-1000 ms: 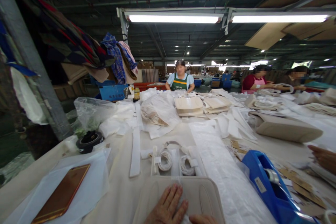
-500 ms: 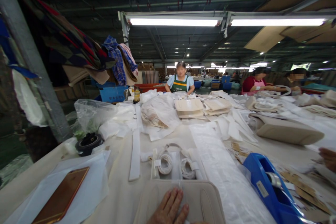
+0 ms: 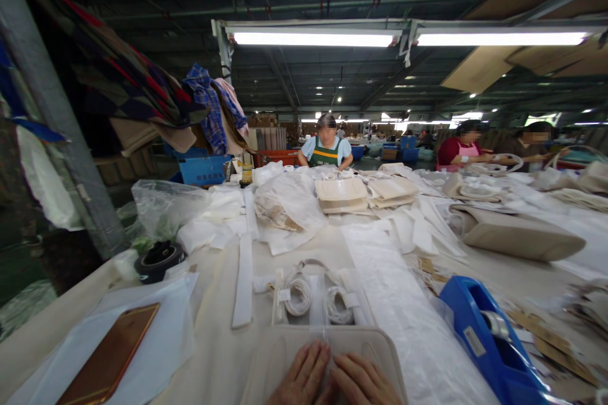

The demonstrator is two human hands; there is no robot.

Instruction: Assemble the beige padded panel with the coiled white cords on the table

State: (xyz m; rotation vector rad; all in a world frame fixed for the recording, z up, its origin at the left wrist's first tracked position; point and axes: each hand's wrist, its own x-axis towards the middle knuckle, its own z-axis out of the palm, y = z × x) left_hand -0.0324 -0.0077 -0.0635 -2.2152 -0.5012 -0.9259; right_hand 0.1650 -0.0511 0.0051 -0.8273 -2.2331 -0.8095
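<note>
Beige bag (image 3: pixel 280 354) sits flat on the worktop (image 3: pixel 213 304) at the near edge of view, square to the person, so both hands reach it without a stretch. Left hand (image 3: pixel 304 373): fingers straight and pressed together, laid flat on the bag just left of its midline; probably spreads the load so the face doesn't dent. Right hand (image 3: pixel 363 380): fingers close together, slightly bent, tips angled in toward the left hand's. Can't tell if the right pinches anything; thumb side and the bag under both palms are hidden. A clear strip (image 3: pixel 319 330) runs over the bag's far edge toward the gap between the hands; my read is they bear down either side of it so it lies flat. Just past that edge, left coil (image 3: pixel 298 297) and right coil (image 3: pixel 339 305) lie side by side, each with a white wrap; likely bound so the cord can't spring loose, parted to leave the middle free for the strip. Blue dispenser (image 3: pixel 489 335) stands off to the right, within easy reach I'd guess, on a broad base that should keep it from tipping. Phone (image 3: pixel 111 354) is well apart at left on a white sheet (image 3: pixel 175 310), presumably out of the way. White film (image 3: pixel 418 329) runs alongside the bag's right edge, maybe as padding.
</note>
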